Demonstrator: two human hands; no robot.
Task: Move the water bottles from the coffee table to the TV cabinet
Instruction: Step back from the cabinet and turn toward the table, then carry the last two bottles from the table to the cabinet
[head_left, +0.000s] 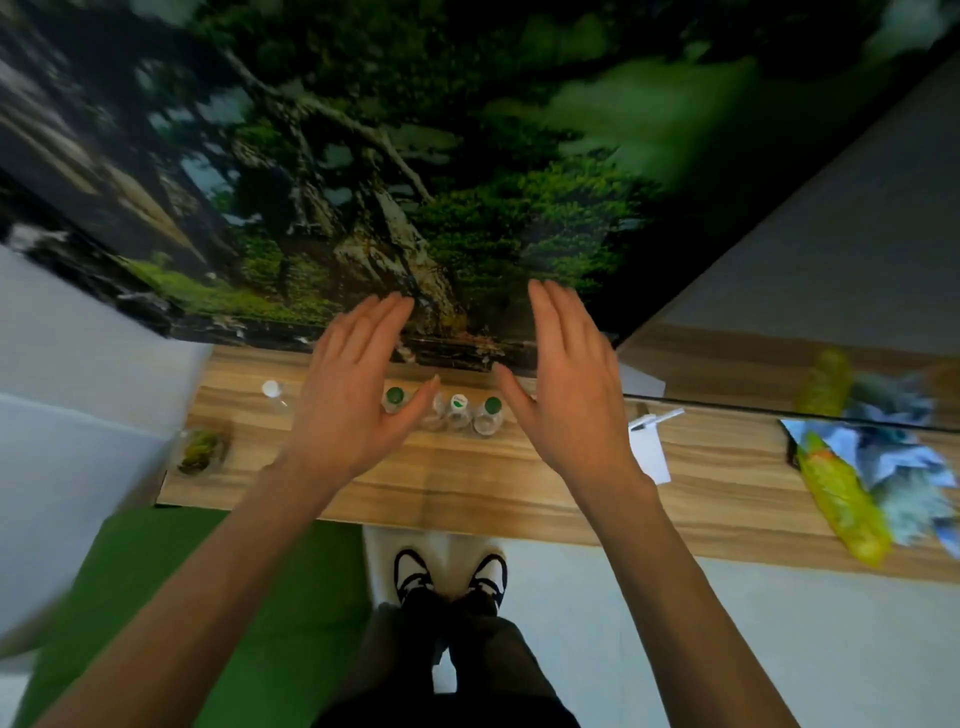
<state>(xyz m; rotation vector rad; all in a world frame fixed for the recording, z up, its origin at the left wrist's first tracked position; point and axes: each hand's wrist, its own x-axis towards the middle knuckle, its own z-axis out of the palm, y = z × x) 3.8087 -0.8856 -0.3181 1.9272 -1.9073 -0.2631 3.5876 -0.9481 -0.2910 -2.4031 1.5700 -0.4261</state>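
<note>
Several clear water bottles stand upright in a row on the wooden TV cabinet (467, 493), seen from above. One with a green cap (396, 397) is partly behind my left hand, one has a white-green cap (459, 402), another a green cap (492, 405). A white-capped bottle (272, 391) stands apart to the left. My left hand (358, 379) and my right hand (566, 374) hover above the row, one on each side, fingers spread and holding nothing.
A large TV screen (415, 182) showing a forest stands at the cabinet's back. A small plant jar (200, 451) sits at the left end, white paper (649, 447) and a yellow-blue duster (857, 483) at the right. My feet stand by a green mat (208, 597).
</note>
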